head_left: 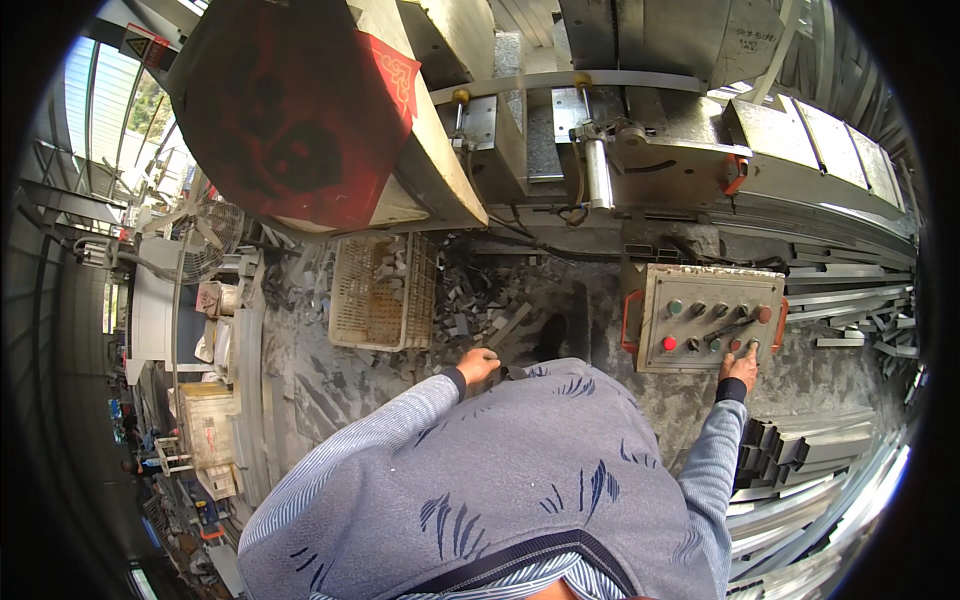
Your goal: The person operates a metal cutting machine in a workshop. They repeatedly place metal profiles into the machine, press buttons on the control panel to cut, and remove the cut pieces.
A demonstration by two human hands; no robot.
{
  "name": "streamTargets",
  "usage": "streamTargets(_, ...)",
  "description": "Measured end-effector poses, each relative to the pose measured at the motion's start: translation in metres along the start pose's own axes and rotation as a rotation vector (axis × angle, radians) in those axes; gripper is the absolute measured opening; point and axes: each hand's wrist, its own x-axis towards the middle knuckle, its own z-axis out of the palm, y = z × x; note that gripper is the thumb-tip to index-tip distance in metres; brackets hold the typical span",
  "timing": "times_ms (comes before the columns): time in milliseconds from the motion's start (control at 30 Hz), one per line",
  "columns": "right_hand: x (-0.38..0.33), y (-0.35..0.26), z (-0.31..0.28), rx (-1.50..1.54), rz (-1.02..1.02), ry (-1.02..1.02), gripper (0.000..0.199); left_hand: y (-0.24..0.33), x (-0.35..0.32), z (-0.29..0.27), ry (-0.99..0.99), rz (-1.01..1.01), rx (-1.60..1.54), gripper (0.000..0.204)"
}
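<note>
My right hand (738,368) is at the lower right of a grey control box (655,310). Its fingers are stretched out onto the panel, with a fingertip on or just over a button in the lower row. The panel carries two rows of round buttons and knobs, among them a lit red button (669,343) and a larger red button (764,314) at the upper right. In front of my body, my left hand (479,365) hangs with its fingers curled in, and nothing shows in it. It is near the hem of my grey apron (530,440).
A pale plastic crate (342,300) stands on the floor amid metal offcuts (460,325). Ahead is a large machine with a red cloth (300,130) and a metal clamp cylinder (598,172). Metal profiles (800,445) are stacked at the right. A fan (212,235) stands left.
</note>
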Motion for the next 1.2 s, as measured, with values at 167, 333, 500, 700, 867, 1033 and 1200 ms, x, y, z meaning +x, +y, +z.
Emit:
streamTargets(167,0.000,0.000,0.000,-0.013,-0.012,-0.005,0.070,-0.011,-0.003,0.003,0.003,-0.002,-0.024,0.036)
streamTargets(333,0.000,0.004,0.003,-0.013,-0.081,0.050,0.070,-0.003,-0.006,0.001,-0.010,-0.009,-0.024,0.036)
streamTargets(500,0.001,0.003,0.001,-0.012,-0.021,-0.015,0.071,0.007,-0.012,-0.002,-0.024,-0.058,-0.046,0.036)
streamTargets(700,0.000,0.001,0.001,-0.013,-0.038,0.019,0.071,0.008,-0.013,-0.005,-0.029,-0.053,-0.030,0.037)
streamTargets(867,0.001,0.003,0.003,-0.012,-0.051,0.032,0.071,0.007,-0.014,-0.007,-0.034,-0.051,-0.050,0.036)
streamTargets(1033,0.001,0.004,0.005,-0.014,-0.059,0.042,0.071,0.006,-0.013,-0.007,-0.047,-0.083,-0.062,0.036)
streamTargets(1200,0.002,0.006,0.007,-0.004,-0.068,0.043,0.071,0.006,-0.010,-0.005,-0.049,-0.066,-0.054,0.037)
